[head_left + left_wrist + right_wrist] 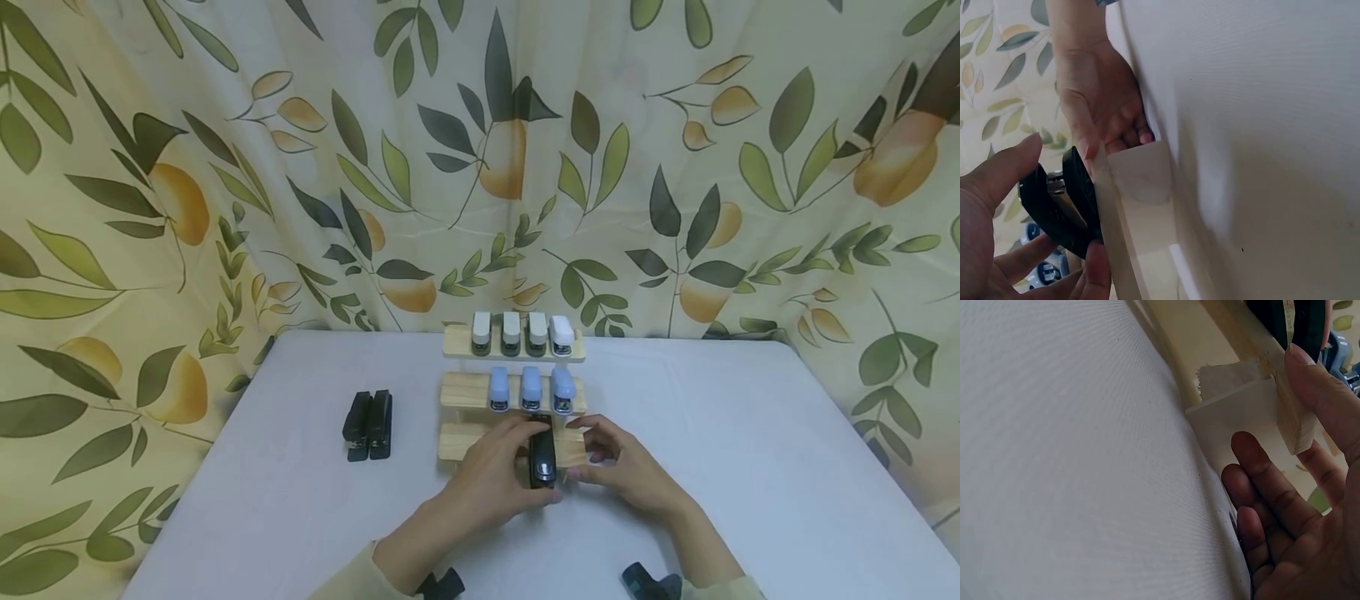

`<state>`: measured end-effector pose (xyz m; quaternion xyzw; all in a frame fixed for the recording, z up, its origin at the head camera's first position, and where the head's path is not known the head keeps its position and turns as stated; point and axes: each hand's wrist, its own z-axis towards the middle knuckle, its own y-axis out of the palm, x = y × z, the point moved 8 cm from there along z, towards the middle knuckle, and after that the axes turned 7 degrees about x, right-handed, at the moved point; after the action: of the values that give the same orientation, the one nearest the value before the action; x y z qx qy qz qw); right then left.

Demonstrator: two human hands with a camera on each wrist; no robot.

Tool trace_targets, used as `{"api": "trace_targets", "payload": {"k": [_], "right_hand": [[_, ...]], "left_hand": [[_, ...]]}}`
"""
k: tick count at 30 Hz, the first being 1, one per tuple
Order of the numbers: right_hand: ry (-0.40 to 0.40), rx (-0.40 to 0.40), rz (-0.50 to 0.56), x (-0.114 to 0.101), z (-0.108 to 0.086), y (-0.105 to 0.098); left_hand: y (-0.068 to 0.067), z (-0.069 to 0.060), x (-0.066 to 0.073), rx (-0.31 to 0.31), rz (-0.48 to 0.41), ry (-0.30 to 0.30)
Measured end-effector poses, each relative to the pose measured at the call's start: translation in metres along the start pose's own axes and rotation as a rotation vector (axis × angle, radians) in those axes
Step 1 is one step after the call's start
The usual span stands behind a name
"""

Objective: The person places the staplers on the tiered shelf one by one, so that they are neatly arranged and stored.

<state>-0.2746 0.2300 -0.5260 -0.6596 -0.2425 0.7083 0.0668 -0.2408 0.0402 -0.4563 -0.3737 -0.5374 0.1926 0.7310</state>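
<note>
A tiered wooden rack stands at the middle of the table. My left hand grips a black stapler on its lowest tier, thumb at one end and fingers at the other. In the left wrist view the black stapler lies against the board's surface. At the rack's right end, my right hand holds the lowest board. The right wrist view has the thumb on that board and a finger behind it, with other fingers curled beside the pale support.
Three blue staplers stand on the middle tier and several white-topped staplers on the top tier. Left of the rack, two black staplers sit side by side on the white table. A leaf-patterned curtain hangs behind.
</note>
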Motion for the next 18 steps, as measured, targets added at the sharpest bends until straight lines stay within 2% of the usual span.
{"api": "trace_targets", "payload": {"k": [6, 10, 14, 18], "right_hand": [[0.004, 0.005, -0.005, 0.000, 0.001, -0.001], [0.009, 0.009, -0.011, 0.001, 0.001, -0.002], [0.007, 0.016, -0.010, 0.001, 0.001, -0.002], [0.003, 0.019, -0.010, 0.001, 0.001, -0.002]], "left_hand": [[-0.009, -0.005, -0.003, 0.013, -0.027, -0.003], [-0.019, -0.010, -0.006, 0.012, -0.087, 0.009], [-0.031, -0.016, -0.014, 0.011, -0.160, -0.008], [-0.046, -0.021, -0.025, 0.033, -0.175, -0.033]]}}
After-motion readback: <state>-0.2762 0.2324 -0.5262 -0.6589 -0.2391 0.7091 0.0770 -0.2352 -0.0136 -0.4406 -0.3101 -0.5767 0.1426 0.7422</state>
